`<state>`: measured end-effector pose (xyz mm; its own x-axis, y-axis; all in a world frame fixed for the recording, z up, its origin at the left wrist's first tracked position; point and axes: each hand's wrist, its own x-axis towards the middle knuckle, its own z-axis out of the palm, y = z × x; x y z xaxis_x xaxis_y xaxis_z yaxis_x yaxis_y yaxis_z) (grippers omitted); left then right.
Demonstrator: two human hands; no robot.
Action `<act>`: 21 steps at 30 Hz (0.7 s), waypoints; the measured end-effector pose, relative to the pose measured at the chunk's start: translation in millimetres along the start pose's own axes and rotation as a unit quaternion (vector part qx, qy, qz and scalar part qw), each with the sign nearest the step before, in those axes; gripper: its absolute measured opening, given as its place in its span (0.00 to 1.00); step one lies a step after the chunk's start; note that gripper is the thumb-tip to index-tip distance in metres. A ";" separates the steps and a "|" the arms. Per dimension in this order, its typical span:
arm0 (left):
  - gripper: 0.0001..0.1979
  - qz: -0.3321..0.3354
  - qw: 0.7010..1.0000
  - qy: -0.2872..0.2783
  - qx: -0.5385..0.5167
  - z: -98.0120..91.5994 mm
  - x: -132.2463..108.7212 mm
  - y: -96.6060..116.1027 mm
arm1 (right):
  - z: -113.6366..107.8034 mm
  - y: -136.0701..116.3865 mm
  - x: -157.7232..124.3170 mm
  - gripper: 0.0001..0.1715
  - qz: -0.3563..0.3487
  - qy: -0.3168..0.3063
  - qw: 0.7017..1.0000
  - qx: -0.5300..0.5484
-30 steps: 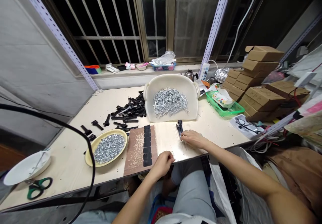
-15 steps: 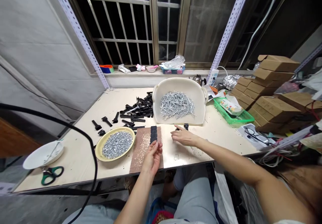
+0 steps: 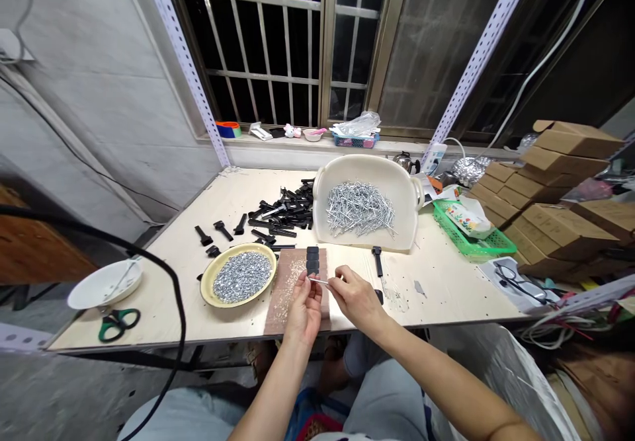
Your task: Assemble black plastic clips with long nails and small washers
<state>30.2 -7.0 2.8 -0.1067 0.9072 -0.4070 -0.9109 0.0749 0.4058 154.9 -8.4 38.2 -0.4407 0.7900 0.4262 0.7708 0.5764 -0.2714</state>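
Observation:
My right hand [image 3: 354,295] pinches a thin silver screw [image 3: 318,281], held nearly level, pointing left. At its other end the closed fingertips of my left hand [image 3: 305,305] meet it; whatever small thing they grip there is hidden. Just beyond my fingers, a row of black blocks [image 3: 312,260] lies on a brown mat [image 3: 280,295]. To the right of my right hand is a black long-stemmed part [image 3: 378,262], with another dark piece partly covered by the hand. A cream tray [image 3: 404,223] of silver screws [image 3: 360,207] stands beyond. On the left, a yellow bowl [image 3: 204,285] contains small metal pieces [image 3: 243,277].
Black parts [image 3: 292,208] are heaped left of the tray. Scissors [image 3: 118,323] and a white dish [image 3: 82,294] sit at the left table end. A black cable [image 3: 176,282] hangs across the left foreground. A green basket [image 3: 476,246] and cardboard boxes [image 3: 565,226] are at right.
My right hand has come back from near the tray's front edge to my left hand, and a screw now shows between them. The view has shifted slightly.

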 end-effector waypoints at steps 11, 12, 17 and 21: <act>0.25 0.162 0.977 -0.068 0.117 -6.5 -2.4 2.3 | -5.7 -9.3 -1.7 0.12 0.034 -0.017 0.998 0.058; 0.25 0.166 0.976 -0.072 0.124 -6.0 -3.2 2.5 | -6.5 -8.8 -2.0 0.12 0.037 -0.023 0.997 0.068; 0.25 0.192 0.966 -0.098 0.145 -4.2 -5.1 0.7 | -6.4 -4.2 -4.1 0.07 0.049 -0.022 0.990 0.131; 0.22 0.208 0.955 -0.113 0.181 -5.2 -4.1 0.1 | -3.5 0.2 -2.7 0.08 0.056 -0.024 0.986 0.154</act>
<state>28.5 -12.9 0.3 -0.3037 0.9525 0.0206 -0.6066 -0.2100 0.7668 157.9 -11.1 39.9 -0.3881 0.8567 0.3397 0.6428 0.5158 -0.5663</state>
